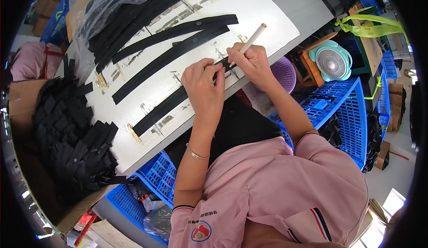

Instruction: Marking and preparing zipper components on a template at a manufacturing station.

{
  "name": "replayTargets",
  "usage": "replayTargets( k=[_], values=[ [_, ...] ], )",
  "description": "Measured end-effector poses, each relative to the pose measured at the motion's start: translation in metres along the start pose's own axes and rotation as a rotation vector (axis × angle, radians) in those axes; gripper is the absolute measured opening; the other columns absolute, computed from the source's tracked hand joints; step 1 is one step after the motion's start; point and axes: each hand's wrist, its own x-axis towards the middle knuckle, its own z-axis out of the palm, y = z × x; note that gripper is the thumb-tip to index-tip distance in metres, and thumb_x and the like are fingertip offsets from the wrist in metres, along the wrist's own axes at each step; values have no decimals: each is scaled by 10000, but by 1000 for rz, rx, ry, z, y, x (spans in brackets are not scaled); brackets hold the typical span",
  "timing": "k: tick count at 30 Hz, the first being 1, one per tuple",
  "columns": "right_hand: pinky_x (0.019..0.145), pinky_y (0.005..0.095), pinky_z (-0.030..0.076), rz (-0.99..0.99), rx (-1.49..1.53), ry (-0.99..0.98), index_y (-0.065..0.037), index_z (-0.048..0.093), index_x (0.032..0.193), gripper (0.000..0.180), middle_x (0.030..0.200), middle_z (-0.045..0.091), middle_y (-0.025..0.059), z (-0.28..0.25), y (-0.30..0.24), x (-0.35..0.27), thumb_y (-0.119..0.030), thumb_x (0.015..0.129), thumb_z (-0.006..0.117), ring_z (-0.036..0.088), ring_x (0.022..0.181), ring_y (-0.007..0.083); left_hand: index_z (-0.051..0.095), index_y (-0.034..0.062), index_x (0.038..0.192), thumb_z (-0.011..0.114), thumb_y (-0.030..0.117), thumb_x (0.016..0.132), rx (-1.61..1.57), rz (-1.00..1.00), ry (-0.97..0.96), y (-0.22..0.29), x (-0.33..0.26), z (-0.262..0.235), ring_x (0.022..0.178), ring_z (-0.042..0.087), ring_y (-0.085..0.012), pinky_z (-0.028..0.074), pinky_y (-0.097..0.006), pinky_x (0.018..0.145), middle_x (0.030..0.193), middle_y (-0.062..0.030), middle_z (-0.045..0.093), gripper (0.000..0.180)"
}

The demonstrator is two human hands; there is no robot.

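Across the middle and upper part of the view spreads a white table (278,32), its surface scuffed and stained. Next in size comes a cardboard box (22,95) at the table's left end, heaped with short black pieces (67,132). Blue plastic baskets stand below table level: one (352,127) to the person's right and another (117,201) under the near left part of the table. A clear plastic bag (89,27) lies crumpled at the far left, beside and partly over a bundle of long black strips (138,20).

Smaller again are a teal fan (330,61) on the right and a purple basket (287,72) just past the table's near edge. Nearer than the bundle, two separate black strips lie slantwise, an upper strip (178,34) and a lower strip (154,72). Closest to the person, the worked strip (161,110) lies flat along the near edge, running under both hands.

The left hand (205,82) rests over this strip, fingers bent and close together; whether its grip pinches the material cannot be told. The right hand (250,64) has a narrow grip around a slim white pencil (255,37), slanted with its lower end at the strip. Smallest is a thin bracelet (196,155) on the left wrist.
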Motion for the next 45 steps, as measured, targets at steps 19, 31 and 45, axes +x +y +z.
replayTargets(
  k=[19, 31, 45],
  values=[
    [558, 225, 414, 36, 14, 180, 7, 728, 780, 340, 726, 694, 33, -3, 6, -8, -186, 1032, 605, 542, 605, 62, 658, 73, 1332, 742, 201, 900, 166, -94, -120, -3, -46, -48, 1406, 418, -363, 167, -616, 1185, 1507, -157, 497, 458],
    [515, 181, 335, 13, 62, 225, -16, 751, 839, 295, 701, 666, 10, 3, 17, -5, -209, 1030, 634, 456, 561, 17, 706, 74, 1259, 671, 235, 980, 95, 0, -218, -76, 34, -79, 1457, 418, -338, 157, -646, 1226, 1474, -166, 545, 324],
    [506, 186, 307, 2, 6, 126, -15, 744, 890, 315, 685, 597, -16, 4, 17, 0, -235, 1068, 606, 427, 556, 11, 755, 103, 1099, 707, 62, 888, 985, -229, 187, -150, -79, -248, 1417, 455, -313, 189, -576, 1218, 1363, -78, 618, 220]
  ],
)
